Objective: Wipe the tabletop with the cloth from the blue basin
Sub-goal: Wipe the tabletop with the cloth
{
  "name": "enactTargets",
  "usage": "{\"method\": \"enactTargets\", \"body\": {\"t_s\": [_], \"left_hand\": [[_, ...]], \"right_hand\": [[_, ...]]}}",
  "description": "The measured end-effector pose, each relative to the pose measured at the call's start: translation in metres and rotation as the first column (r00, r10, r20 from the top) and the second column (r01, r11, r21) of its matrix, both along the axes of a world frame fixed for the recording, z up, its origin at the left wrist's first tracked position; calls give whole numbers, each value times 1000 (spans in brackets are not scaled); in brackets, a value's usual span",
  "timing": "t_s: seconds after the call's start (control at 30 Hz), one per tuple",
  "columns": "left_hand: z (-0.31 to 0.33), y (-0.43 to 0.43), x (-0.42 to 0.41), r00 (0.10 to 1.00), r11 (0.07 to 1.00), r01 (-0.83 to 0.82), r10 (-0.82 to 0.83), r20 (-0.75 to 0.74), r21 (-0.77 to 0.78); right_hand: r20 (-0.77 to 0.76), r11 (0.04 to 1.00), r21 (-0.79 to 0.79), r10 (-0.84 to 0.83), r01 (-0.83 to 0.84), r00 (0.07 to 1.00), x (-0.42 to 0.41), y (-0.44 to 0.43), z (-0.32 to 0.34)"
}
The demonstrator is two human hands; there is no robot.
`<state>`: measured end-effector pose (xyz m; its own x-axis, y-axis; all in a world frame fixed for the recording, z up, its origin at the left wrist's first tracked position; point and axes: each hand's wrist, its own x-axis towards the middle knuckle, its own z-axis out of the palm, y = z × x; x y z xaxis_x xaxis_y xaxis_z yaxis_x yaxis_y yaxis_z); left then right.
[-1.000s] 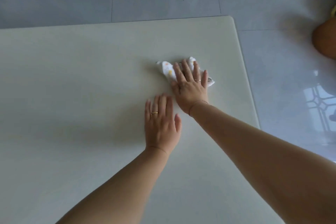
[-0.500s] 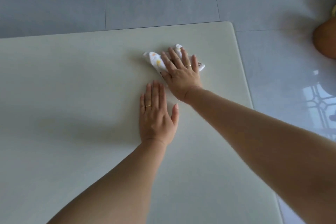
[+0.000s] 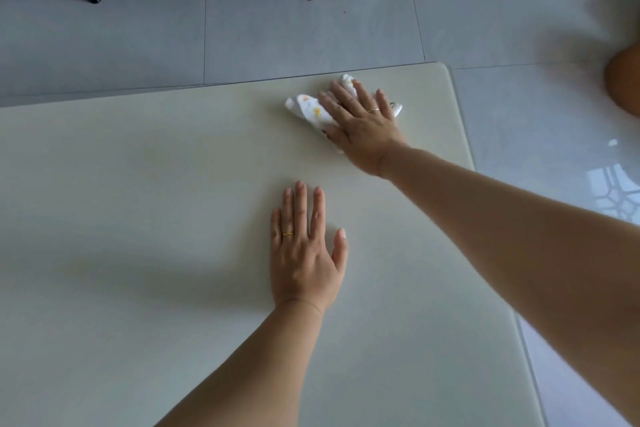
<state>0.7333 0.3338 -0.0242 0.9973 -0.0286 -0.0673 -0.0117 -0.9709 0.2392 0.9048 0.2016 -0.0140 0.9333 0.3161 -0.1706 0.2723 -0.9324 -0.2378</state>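
The small white cloth with orange and yellow prints (image 3: 313,111) lay crumpled on the smooth, pale cream tabletop (image 3: 138,201), near the tabletop's far right corner and just inside its far edge. The right hand (image 3: 363,128) lay flat on top of the cloth, its fingers (image 3: 341,94) spread and pressing down rather than pinching, with bunched folds poking out to either side of the palm. The left hand (image 3: 304,260) rested palm down on the bare tabletop nearer the person, well apart from the cloth, fingers loosely together and the thumb out, holding nothing. The cloth looked thin, soft and light, likely damp, so it should slide easily on the slick, hard surface but could bunch or slip from under the palm; broad pressure over its middle seemed the best hold. The tabletop's corner was rounded.
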Motion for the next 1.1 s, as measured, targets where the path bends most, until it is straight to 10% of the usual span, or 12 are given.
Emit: {"method": "enactTargets", "body": {"t_s": [0.3,0.47,0.7,0.9,1.1], "left_hand": [[-2,0,1,1000,1000,14,-14,0,1],[-2,0,1,1000,1000,11,-11,1,0],[-4,0,2,999,1000,22,-23,36,18],[-4,0,1,999,1000,12,-13,47,11],[-7,0,1,998,999,13,-15,64,29]], "right_hand": [[-40,825,-3,-565,566,824,28,-50,-1],[9,990,-21,-138,138,990,3,-48,-3],[-28,784,10,-621,621,783,1,-82,-5],[36,980,-6,-198,198,980,-74,-64,-5],[-2,820,23,-572,572,820,-110,-87,-2]]}}
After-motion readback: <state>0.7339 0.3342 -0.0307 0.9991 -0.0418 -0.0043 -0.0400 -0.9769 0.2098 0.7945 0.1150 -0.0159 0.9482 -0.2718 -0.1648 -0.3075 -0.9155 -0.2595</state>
